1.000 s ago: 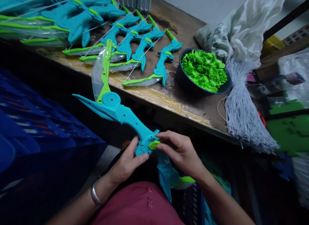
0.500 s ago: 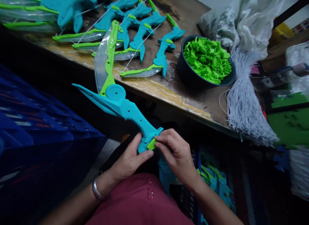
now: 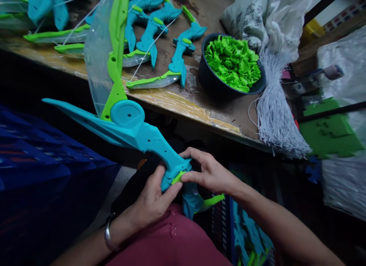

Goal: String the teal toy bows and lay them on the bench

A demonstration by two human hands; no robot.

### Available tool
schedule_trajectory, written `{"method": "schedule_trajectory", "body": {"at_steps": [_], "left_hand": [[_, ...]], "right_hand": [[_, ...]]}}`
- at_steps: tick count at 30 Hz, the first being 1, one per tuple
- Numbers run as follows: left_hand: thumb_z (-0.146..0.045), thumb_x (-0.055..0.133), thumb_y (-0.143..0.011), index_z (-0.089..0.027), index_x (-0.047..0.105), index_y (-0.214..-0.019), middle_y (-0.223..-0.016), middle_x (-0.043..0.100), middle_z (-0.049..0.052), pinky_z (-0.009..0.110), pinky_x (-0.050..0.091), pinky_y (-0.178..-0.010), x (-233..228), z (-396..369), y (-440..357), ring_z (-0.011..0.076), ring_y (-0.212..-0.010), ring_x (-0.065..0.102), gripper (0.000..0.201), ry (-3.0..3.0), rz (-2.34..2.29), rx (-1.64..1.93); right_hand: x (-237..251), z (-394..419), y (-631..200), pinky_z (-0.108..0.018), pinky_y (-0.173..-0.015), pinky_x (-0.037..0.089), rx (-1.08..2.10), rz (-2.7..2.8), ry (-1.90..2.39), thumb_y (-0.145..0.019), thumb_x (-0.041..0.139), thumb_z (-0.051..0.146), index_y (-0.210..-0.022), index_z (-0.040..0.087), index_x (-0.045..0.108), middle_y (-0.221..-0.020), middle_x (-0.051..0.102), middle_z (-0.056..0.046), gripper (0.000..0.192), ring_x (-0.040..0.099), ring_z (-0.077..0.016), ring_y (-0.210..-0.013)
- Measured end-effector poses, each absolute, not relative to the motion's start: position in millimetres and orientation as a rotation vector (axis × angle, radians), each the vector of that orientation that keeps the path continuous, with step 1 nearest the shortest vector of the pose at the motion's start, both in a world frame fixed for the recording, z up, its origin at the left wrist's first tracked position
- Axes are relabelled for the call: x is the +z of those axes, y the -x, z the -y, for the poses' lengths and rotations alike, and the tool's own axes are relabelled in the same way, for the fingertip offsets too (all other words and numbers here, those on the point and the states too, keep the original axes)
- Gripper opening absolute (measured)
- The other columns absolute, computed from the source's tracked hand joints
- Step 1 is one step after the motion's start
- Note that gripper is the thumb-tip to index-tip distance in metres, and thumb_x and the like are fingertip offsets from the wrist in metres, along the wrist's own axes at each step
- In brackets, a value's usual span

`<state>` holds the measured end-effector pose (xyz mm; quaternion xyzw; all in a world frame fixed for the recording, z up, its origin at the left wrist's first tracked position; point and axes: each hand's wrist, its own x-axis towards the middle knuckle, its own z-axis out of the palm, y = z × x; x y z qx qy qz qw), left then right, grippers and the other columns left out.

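I hold a teal toy bow (image 3: 134, 132) with a green and clear limb over my lap, below the table edge. My left hand (image 3: 153, 197) grips its handle from underneath, thumb up along the side. My right hand (image 3: 208, 172) clasps the handle from the right and its fingertips press a small green clip (image 3: 177, 178) against the teal grip. The lower limb of the bow sticks out beneath my hands.
Several finished teal and green bows (image 3: 177, 56) with strings lie on the wooden table (image 3: 200, 106). A dark bowl (image 3: 208, 83) of green clips (image 3: 231, 62) stands at the right, beside a bundle of white strings (image 3: 274, 113) and a white sack (image 3: 265, 18). A blue crate (image 3: 42, 174) sits left.
The bow has tilted up and come closer to the camera. My right fingers have shifted along the green clip on the handle; my left hand has stayed under it.
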<state>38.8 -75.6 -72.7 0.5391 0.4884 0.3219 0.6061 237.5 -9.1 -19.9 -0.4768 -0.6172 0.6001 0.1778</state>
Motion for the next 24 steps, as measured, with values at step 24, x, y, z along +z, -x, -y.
{"method": "schedule_trajectory", "body": {"at_steps": [24], "left_hand": [[-0.049,0.068,-0.087,-0.037,0.054,-0.143,-0.147,0.060,0.001,0.050,0.044,-0.117,-104,52,-22,0.0345,-0.143,0.046,0.059,-0.290,-0.872,0.806]], "right_hand": [[-28,-38,-241,-0.026,-0.082,0.052,1.377,2.015,1.178,-0.077,0.088,0.039,-0.125,0.019,0.066,-0.112,0.072,-0.005,0.056,0.068,-0.0185,-0.098]]}}
